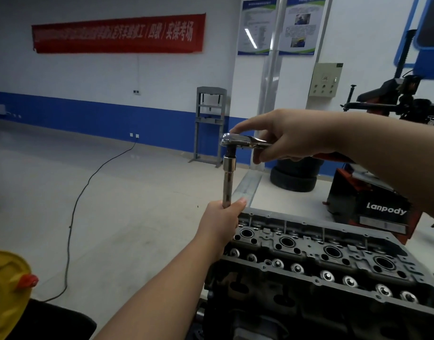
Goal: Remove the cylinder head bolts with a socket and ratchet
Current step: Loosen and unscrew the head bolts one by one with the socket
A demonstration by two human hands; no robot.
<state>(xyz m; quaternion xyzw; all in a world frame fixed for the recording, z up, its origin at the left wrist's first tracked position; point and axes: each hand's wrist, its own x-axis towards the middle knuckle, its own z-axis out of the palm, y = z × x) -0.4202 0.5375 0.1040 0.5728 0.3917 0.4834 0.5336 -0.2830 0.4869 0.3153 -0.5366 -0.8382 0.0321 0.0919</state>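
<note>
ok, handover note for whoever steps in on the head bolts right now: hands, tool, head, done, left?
Left hand: grips the lower end of the long extension, at the far left corner of the cylinder head.
Right hand: holds the ratchet near its head, forefinger laid on top; extension stands upright beneath it.
Done: cannot tell whether any bolt is out; none lies in view.
Left: the socket end is hidden by the left hand, so check that it is seated, then work through the bolts.

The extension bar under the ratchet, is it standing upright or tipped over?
Upright: the extension bar hangs vertically from the ratchet, its lower end inside the left hand.
</note>
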